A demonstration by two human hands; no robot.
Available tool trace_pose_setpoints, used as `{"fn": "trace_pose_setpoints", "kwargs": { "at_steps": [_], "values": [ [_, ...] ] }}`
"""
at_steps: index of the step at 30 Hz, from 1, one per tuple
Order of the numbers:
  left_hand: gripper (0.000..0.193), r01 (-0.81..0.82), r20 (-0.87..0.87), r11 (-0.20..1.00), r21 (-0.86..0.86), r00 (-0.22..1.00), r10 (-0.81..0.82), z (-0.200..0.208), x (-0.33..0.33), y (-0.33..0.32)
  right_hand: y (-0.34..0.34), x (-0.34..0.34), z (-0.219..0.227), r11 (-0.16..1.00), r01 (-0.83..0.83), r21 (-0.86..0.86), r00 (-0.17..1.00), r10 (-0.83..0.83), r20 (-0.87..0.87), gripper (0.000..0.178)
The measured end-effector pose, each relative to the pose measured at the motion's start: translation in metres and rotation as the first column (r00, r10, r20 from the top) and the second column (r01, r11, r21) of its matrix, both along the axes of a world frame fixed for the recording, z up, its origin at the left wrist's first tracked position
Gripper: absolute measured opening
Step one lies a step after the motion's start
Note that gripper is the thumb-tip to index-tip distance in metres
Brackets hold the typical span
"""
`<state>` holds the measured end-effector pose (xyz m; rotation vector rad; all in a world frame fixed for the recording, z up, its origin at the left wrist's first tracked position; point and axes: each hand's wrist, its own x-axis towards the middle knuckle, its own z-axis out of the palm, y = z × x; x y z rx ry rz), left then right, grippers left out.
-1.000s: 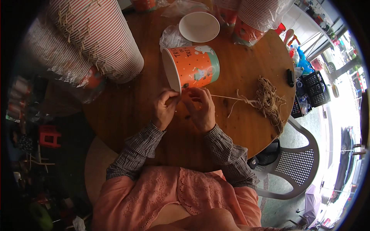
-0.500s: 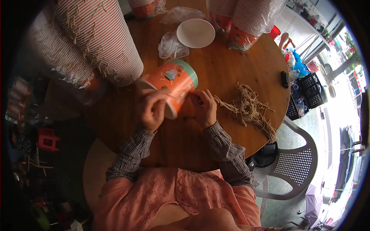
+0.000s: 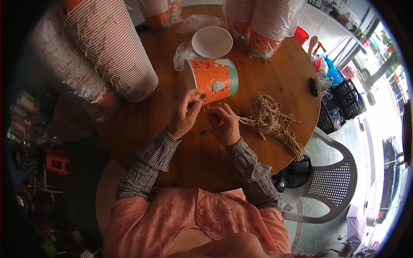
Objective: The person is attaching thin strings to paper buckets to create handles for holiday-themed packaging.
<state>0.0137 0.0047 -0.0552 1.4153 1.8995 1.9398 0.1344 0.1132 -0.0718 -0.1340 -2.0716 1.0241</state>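
Observation:
An orange paper bucket [image 3: 211,81] with a green base band and printed figures lies tipped over in front of my hands, its white rim to the left. My left hand [image 3: 186,116] is closed in a pinch at the bucket's near side, by the rim. Close by on the right, my right hand [image 3: 224,125] has its fingers curled together just below the bucket. A thin piece of twine shows between the fingertips of both hands. Beside my right hand lies a loose heap of tan twine [image 3: 271,116], with strands reaching toward it.
Tall stacks of nested paper buckets [image 3: 114,51] stand at the left, twine hanging from them. Bagged stacks [image 3: 275,26] stand at the back right. A white bowl-shaped bucket [image 3: 212,42] and clear plastic [image 3: 184,56] lie behind. A small black object [image 3: 313,87] sits near the table's right edge.
The orange bucket has moved away from me and turned, so its rim now points left rather than toward me. My left hand has come right, nearer to my right hand.

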Motion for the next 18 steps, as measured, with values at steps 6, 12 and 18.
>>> {"fn": "trace_pose_setpoints", "kwargs": {
  "at_steps": [6,12,18],
  "values": [
    [0.010,0.050,0.065,0.996,0.078,0.996,-0.055,-0.013,0.006,0.010,0.006,0.001,0.001,0.999,0.037,0.015,0.999,-0.036,-0.031,0.014],
    [0.011,0.039,-0.219,0.996,-0.082,0.974,-0.057,-0.006,0.003,0.009,0.011,0.001,-0.004,0.998,0.053,-0.035,0.998,-0.054,-0.014,0.014],
    [0.013,0.183,0.050,0.947,-0.265,0.983,-0.176,-0.013,-0.014,0.012,0.020,-0.006,-0.005,0.988,0.107,-0.109,0.994,-0.107,0.008,0.012]
  ]
}}
